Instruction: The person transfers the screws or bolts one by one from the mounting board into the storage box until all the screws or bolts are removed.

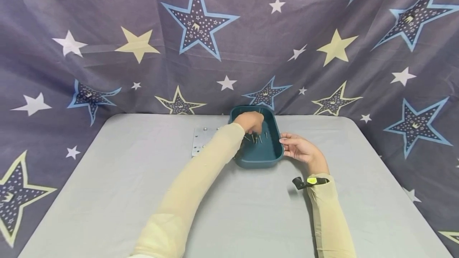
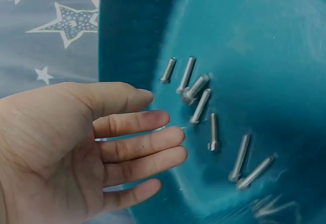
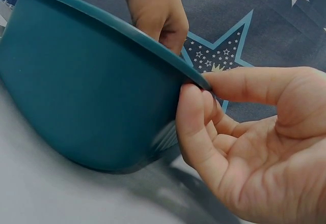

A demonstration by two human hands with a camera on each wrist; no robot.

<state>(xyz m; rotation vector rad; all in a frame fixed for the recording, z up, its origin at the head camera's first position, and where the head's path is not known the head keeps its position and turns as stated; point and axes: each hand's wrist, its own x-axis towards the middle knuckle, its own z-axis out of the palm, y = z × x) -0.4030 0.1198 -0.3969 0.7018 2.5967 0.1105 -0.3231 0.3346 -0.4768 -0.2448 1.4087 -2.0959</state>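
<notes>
A teal plastic bin stands near the back of the table. On its floor lie several silver bolts, loosely scattered, some touching each other. My left hand reaches inside the bin; in the left wrist view the fingers are extended and relaxed beside the bolts, with nothing between them. The right hand pinches the bin's right rim between thumb and fingers, as the right wrist view shows.
Left of the bin lies a flat silver metal plate with holes and bolt heads, partly hidden behind my left sleeve. A star-patterned curtain hangs along the table's back edge. A black wrist camera sits on the right sleeve.
</notes>
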